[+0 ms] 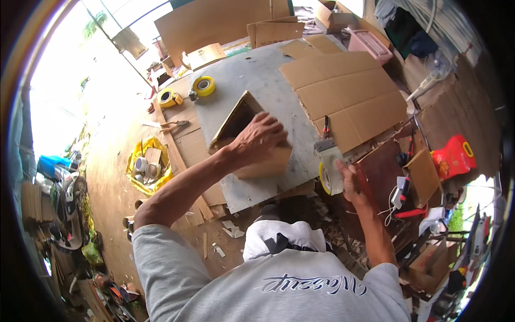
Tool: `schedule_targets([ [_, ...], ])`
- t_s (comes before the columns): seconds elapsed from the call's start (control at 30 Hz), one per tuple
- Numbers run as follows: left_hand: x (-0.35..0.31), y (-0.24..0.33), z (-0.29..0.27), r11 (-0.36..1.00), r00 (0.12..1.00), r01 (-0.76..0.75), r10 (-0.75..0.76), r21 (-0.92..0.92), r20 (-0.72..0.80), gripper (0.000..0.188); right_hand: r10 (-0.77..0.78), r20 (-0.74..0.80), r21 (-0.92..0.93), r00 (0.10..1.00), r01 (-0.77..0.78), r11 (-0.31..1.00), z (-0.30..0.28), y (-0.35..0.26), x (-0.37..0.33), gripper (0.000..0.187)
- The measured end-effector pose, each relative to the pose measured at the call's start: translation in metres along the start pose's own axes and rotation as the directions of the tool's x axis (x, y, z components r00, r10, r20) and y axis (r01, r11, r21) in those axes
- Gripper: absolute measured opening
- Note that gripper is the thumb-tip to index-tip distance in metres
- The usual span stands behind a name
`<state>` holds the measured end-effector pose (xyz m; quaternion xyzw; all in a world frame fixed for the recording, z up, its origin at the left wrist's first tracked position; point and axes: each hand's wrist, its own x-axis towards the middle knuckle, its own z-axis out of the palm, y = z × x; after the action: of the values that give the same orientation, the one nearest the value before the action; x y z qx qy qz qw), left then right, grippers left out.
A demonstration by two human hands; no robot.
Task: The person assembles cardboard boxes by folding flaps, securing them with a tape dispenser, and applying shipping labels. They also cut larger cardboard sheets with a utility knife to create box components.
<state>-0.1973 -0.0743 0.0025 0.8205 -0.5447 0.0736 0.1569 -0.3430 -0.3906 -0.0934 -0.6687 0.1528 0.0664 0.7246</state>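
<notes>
A brown cardboard box [263,164] stands at a slant near the front edge of the grey tabletop [252,193], its dark open end toward the upper left. My left hand [260,137] lies across its upper side with the fingers curled over the far right edge, slightly blurred. Off the table's right front edge, my right hand [351,183] is closed around a tape dispenser [331,174] with a roll of clear tape and a yellow core. The dispenser's grey head points up and away from me, apart from the box. My palm hides its handle.
A flattened cardboard sheet [348,96] covers the table's right side, with a red-and-black cutter [326,127] beside it. Two yellow tape rolls, one on a dispenser [204,86], sit at the far left. Left are pliers [176,125] and a yellow bag [146,185] of rolls.
</notes>
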Motion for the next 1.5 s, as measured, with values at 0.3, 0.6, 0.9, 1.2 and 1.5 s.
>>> schedule_targets([
  [0.3, -0.017, 0.004, -0.058, 0.758, 0.945, 0.102, 0.128, -0.645, 0.3, 0.018, -0.484, 0.22, -0.456, 0.847, 0.528, 0.717, 0.062, -0.101, -0.011, 0.047],
  [0.6, 0.03, -0.041, -0.066, 0.147, 0.951, 0.141, -0.295, -0.979, 0.092, 0.046, -0.605, 0.389, -0.548, 0.695, 0.703, 0.454, 0.096, -0.149, 0.006, 0.056],
  [0.9, 0.045, -0.078, -0.067, 0.249, 0.932, 0.271, -0.309, -0.93, 0.189, 0.007, -0.386, 0.256, -0.521, 0.886, 0.463, 0.717, 0.12, -0.169, 0.019, 0.052],
  [1.2, 0.041, -0.129, -0.075, 0.55, 0.85, 0.441, -0.51, -0.709, 0.133, 0.014, 0.131, 0.243, -0.385, 0.961, -0.028, 0.922, 0.141, -0.209, 0.038, 0.051],
  [1.5, 0.014, -0.184, -0.072, 0.44, 0.762, 0.593, -0.578, -0.675, 0.292, 0.02, 0.534, 0.312, -0.178, 0.786, -0.504, 0.845, 0.135, -0.24, 0.051, 0.051],
])
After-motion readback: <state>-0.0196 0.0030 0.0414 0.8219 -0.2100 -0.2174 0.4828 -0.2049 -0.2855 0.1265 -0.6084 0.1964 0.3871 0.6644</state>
